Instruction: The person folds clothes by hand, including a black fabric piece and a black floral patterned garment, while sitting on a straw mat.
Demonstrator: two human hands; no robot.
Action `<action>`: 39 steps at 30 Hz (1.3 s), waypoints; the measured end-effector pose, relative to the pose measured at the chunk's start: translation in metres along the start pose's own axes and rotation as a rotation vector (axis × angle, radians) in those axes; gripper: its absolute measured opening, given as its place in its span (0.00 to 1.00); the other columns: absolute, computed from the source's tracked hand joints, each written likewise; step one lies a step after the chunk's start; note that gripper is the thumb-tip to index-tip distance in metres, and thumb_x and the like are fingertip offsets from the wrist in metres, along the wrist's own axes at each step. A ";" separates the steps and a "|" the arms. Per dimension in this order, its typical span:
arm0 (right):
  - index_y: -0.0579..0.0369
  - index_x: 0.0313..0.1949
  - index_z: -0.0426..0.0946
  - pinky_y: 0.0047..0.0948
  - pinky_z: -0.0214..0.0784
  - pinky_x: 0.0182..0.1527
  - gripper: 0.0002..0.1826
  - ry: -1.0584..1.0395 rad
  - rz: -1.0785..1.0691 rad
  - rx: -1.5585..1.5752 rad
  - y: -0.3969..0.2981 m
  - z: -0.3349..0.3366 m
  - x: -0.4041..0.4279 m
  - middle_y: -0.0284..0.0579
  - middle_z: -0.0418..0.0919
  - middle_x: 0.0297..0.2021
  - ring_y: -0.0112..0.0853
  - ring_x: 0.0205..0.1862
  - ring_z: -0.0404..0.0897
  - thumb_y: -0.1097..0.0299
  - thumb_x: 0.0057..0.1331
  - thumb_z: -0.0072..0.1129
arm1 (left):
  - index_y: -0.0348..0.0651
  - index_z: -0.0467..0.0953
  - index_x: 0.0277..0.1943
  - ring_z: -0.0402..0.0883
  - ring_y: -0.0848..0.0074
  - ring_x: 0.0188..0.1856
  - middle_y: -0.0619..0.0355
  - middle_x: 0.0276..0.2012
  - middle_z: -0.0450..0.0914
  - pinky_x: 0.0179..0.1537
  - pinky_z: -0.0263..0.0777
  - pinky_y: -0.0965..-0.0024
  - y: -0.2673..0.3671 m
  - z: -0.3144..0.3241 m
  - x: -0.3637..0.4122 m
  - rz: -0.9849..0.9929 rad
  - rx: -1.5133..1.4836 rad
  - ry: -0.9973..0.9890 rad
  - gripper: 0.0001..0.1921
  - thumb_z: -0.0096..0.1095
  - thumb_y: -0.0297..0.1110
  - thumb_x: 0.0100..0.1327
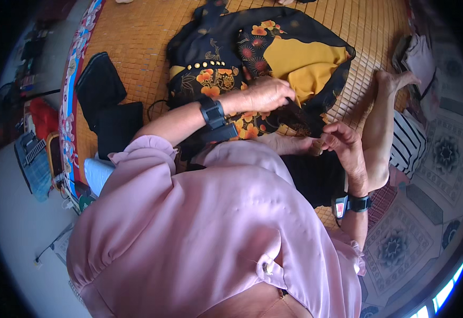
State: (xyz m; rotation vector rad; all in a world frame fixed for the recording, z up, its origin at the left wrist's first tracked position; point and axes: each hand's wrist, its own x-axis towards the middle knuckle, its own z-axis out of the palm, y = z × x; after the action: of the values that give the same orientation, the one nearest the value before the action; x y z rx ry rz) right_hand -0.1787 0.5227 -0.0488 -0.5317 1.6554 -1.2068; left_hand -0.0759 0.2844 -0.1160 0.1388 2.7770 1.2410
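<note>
A black garment with orange flowers, a row of round gold buttons and a yellow lining lies spread before me. My left hand rests over its middle, its fingers pinching dark fabric beside the yellow part. To the right, my right hand pinches the edge of the same dark cloth between thumb and fingers. A short stretch of the cloth spans the gap between both hands, above my bare foot. Each wrist wears a black strap with a small device.
A woven bamboo mat lies beneath everything. Folded black cloths lie at the left, near a light blue item. A striped cloth and folded clothes are at the right. Parts of another person's feet show at the top.
</note>
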 end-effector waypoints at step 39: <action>0.58 0.29 0.76 0.20 0.65 0.28 0.04 -0.692 0.090 -0.113 0.002 0.013 -0.037 0.35 0.75 0.22 0.20 0.24 0.73 0.74 0.53 0.59 | 0.36 0.75 0.38 0.77 0.76 0.32 0.57 0.29 0.79 0.36 0.70 0.73 -0.116 -0.098 -0.001 -0.726 -0.140 0.167 0.09 0.53 0.30 0.58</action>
State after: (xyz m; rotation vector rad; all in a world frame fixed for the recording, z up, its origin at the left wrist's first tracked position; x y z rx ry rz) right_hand -0.1507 0.5468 -0.0343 -0.8256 1.1369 -0.7409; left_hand -0.0923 0.1348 -0.1378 -0.9270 2.4528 1.2494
